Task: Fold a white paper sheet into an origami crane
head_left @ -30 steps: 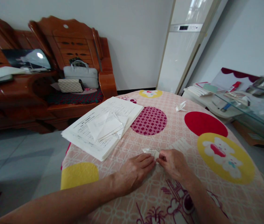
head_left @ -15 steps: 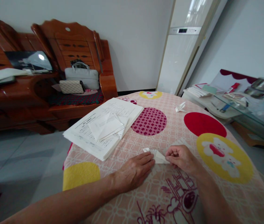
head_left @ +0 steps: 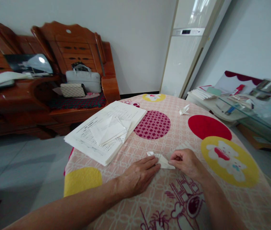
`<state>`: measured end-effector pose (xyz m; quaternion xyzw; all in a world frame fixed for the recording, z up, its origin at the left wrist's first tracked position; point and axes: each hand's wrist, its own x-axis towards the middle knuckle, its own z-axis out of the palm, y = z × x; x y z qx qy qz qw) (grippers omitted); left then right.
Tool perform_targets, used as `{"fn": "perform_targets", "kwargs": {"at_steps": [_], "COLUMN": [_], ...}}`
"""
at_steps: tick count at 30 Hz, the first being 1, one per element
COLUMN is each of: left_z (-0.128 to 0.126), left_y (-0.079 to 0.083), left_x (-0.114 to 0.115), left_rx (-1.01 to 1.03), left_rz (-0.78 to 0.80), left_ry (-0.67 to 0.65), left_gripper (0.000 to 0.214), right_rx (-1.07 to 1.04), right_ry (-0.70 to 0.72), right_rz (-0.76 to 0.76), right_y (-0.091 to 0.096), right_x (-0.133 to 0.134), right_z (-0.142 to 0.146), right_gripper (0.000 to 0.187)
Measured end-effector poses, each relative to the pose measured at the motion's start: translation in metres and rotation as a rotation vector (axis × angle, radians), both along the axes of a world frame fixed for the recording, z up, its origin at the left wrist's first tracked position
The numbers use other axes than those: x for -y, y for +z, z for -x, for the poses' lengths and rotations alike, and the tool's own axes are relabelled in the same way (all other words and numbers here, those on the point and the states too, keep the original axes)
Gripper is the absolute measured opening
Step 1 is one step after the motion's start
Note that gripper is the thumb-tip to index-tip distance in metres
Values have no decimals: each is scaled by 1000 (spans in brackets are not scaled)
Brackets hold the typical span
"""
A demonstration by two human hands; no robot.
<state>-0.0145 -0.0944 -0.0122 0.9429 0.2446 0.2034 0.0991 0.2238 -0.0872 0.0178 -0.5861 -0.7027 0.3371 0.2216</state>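
A small folded white paper piece point(head_left: 162, 159) lies on the pink patterned tablecloth point(head_left: 173, 134) between my hands. My left hand point(head_left: 137, 177) rests flat on the cloth, its fingers stretched out and pressing the paper's left end. My right hand point(head_left: 186, 163) is curled, its fingertips pinched on the paper's right end. A stack of printed sheets point(head_left: 106, 131) with a folded white paper on top lies at the table's left. A small finished folded paper shape point(head_left: 184, 110) sits at the far side.
A wooden bench point(head_left: 54, 80) with a grey bag point(head_left: 84, 80) and a pale purse point(head_left: 72, 90) stands at the left. A tall white appliance point(head_left: 185, 54) stands behind the table. A glass-topped side table point(head_left: 240, 105) with books and clutter is on the right.
My right hand has slid to the right along the paper, away from my left hand, and more of the folded piece now shows. My left hand has stayed put.
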Motion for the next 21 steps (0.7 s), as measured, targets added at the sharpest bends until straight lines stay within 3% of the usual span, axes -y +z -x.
{"fn": "perform_targets", "kwargs": {"at_steps": [7,12,21], "left_z": [-1,-1,-5], "left_y": [1,1,-1], "left_x": [0,-1,1], "left_rx": [0,-32,-62], "left_rz": [4,-9,-60], "left_ry": [1,-2,69], "left_gripper": [37,36,35], "right_rx": [116,216,346], "right_ry": [37,96,135], "right_rz": [-268,-295,-324], "right_y": [-13,-11,-13], "right_x": [-3,-1,0], "right_z": [22,26,28], "right_gripper": [9,20,22]}}
